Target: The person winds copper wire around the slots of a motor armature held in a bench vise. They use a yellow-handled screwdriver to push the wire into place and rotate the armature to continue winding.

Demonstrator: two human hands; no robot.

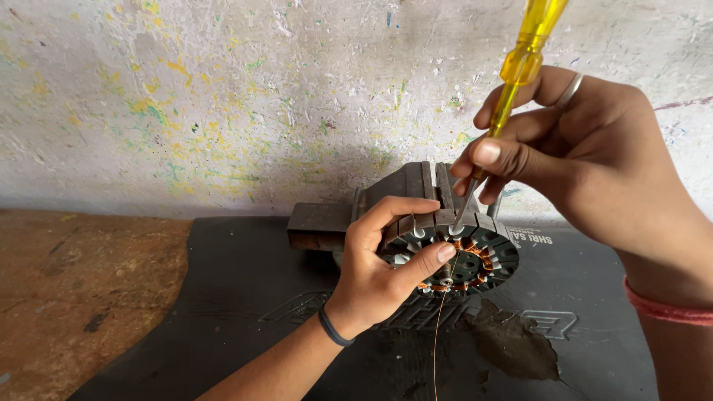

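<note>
Obs., head view. Landmark: stator (475, 256), a round dark laminated core with copper windings in its slots, lying flat on the black mat (245, 297), its open face up.

Left hand (382, 263): curled against the near-left rim of the stator, thumb over the top edge, index finger stretched across the face to the bore. Hand half closed, pinching the core. Black band on that wrist. A thin copper wire (437, 334) leaves the bore just under the index fingertip and runs straight toward the viewer over the mat.

Right hand (572, 152): above and to the right of the stator, fingers closed narrowly around the screwdriver (512, 89). Ring on one finger, pink band on the wrist.

Screwdriver: translucent yellow handle, metal shank. Long axis steep, tilted slightly; handle end points up and to the right, out of the top of the frame; tip points down and to the left. Tip sits at a slot on the far rim of the stator, beside the white slot liners. Whether the tip is actually inside the slot: cannot tell.

Behind the stator, touching or very close to its far-left edge: a dark metal block (319, 225) with upright plates. Beyond that, a paint-speckled wall (223, 104). Left of the mat, well away from the stator, a brown worn surface (74, 289)
</note>
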